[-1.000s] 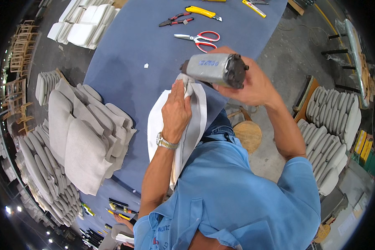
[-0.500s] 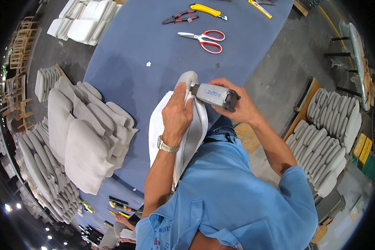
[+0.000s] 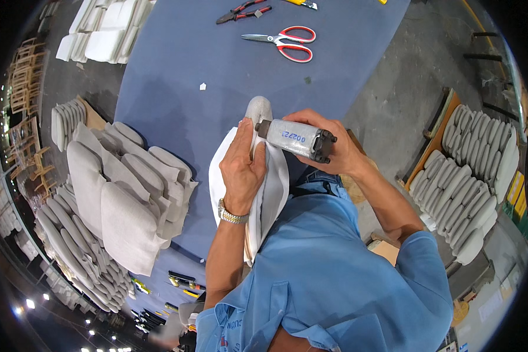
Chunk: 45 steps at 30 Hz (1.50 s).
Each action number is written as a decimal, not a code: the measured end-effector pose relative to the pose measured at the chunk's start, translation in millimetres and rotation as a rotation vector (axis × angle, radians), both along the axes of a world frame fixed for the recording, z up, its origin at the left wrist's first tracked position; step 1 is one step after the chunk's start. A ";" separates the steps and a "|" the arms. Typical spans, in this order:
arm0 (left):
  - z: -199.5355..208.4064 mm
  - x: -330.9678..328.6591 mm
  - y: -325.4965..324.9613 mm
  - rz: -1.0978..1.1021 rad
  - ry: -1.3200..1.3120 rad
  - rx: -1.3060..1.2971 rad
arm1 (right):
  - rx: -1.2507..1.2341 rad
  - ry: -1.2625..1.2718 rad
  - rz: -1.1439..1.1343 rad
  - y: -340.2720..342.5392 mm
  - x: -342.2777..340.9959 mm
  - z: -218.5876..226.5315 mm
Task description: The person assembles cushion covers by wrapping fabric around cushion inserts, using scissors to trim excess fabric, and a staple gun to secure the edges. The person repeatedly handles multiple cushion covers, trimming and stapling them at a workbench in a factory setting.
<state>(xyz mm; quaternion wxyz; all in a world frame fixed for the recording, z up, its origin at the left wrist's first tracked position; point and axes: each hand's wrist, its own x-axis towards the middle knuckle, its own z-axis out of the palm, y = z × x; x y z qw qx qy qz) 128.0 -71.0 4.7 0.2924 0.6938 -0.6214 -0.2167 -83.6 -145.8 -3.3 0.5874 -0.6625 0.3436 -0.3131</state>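
Note:
My right hand (image 3: 328, 136) is wrapped round a grey metal staple gun (image 3: 294, 138), whose body lies sideways with its dark nose against a light grey fabric-covered cushion pad (image 3: 258, 109). My left hand (image 3: 242, 171) presses on the same pad with its fingers close together, gripping the folded fabric beside the gun's nose. The pad stands on edge near my body, its white side (image 3: 218, 170) bulging out left of my hand. What lies under my left palm is hidden.
On the blue-covered table (image 3: 176, 76) lie red-handled scissors (image 3: 287, 42), pliers (image 3: 244, 10) and a yellow utility knife (image 3: 303, 3). Grey padded covers (image 3: 129, 217) are heaped at left. Racked cushions (image 3: 452, 199) stand at right, white pads (image 3: 108, 35) at far left.
The view has shifted slightly, so the table tools sit higher in the picture. Both hands, the staple gun and the pad keep nearly the same arrangement.

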 end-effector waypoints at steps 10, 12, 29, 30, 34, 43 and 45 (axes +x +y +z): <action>-5.9 13.6 -1.2 0.033 0.051 -0.014 | 0.021 -0.062 0.002 2.1 10.3 -7.5; -6.1 16.5 -1.7 0.034 0.062 -0.013 | 0.003 -0.062 -0.009 0.4 15.9 -4.6; -6.3 15.0 -13.6 0.053 0.052 0.086 | 0.040 0.168 0.040 -20.7 26.3 16.3; -4.9 14.1 -14.9 0.073 0.079 0.129 | 0.041 0.179 0.048 -22.5 26.9 18.2; -5.6 14.8 -22.2 0.044 0.161 0.156 | 0.044 0.243 0.088 -29.7 28.6 26.6; -13.6 12.8 -19.0 -0.006 0.051 0.156 | 0.034 0.347 0.114 -34.0 32.6 28.5; -15.5 14.6 -19.0 0.000 0.052 0.142 | 0.063 0.344 0.103 -32.7 33.5 27.1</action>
